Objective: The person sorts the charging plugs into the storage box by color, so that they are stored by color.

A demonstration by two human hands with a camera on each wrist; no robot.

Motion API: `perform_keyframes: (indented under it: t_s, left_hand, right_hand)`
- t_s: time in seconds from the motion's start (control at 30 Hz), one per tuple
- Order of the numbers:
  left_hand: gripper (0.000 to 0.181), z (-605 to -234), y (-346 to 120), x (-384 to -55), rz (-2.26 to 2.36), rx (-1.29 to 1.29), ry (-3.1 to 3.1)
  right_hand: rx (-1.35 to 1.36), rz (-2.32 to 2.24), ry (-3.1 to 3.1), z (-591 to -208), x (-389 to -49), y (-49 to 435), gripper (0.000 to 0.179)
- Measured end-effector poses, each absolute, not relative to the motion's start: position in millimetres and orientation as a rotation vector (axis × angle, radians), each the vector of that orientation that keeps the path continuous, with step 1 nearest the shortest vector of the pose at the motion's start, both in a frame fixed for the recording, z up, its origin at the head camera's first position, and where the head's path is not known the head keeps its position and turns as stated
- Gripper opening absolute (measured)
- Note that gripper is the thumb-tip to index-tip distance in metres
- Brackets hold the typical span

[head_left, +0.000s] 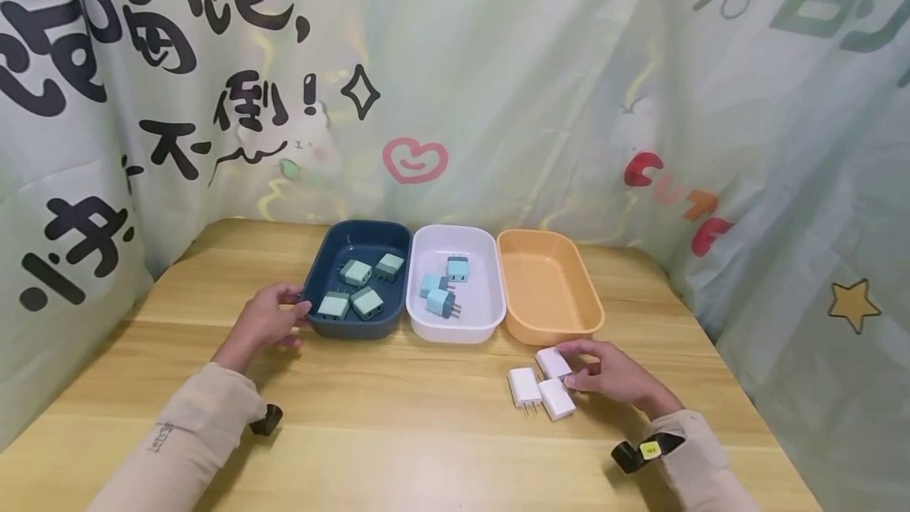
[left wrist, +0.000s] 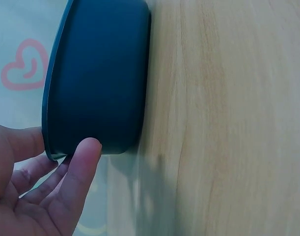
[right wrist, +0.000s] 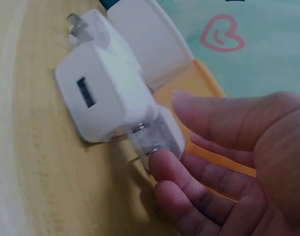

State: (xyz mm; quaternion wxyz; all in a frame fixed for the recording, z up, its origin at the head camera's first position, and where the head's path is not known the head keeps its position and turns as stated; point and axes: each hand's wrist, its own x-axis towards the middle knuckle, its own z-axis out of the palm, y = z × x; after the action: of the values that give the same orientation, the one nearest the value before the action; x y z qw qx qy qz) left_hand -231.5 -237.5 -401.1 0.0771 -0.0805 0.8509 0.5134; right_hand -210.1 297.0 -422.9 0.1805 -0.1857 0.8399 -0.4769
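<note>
My left hand point(head_left: 268, 316) holds the left corner of a dark blue tray point(left wrist: 98, 73). Its thumb lies against the outer wall, and another fingertip goes over the rim. Several pale green plug chargers lie in that tray, one being this charger point(head_left: 367, 303). Around the far white plug charger point(head_left: 554, 363), my right hand point(head_left: 610, 372) has thumb and fingers spread. In the right wrist view, its fingertips point(right wrist: 165, 164) are close beside the metal prongs; contact is unclear. Two more white chargers lie alongside, a left one point(head_left: 524, 386) and a nearer one point(head_left: 558, 399).
Right of the dark blue tray stand a white tray point(head_left: 483, 310) with three light blue chargers point(head_left: 458, 268) and a yellow-orange tray point(head_left: 547, 283). All rest on a wooden table point(head_left: 398, 425). A printed curtain point(head_left: 512, 101) hangs behind and at both sides.
</note>
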Motion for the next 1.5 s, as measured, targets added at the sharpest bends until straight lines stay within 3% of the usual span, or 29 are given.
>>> perform_keyframes:
  t_s: [0.5, 0.73, 1.03, 1.5]
  left_hand:
    - [0.049, -402, -239, -231, 1.551, -0.224, 2.549]
    - [0.049, -403, -239, -234, 1.551, -0.247, 2.533]
    - [0.049, -404, -238, -234, 1.571, -0.207, 2.545]
    - [0.05, -403, -237, -233, 1.556, -0.198, 2.552]
  right_hand:
    - [-0.603, -1.315, 2.434, -435, -216, 295, 0.052]
    - [-0.56, -1.345, 2.383, -432, -215, 292, 0.057]
    - [-0.544, -1.303, 2.471, -433, -216, 292, 0.046]
    - [-0.411, -1.292, 2.569, -424, -210, 309, 0.049]
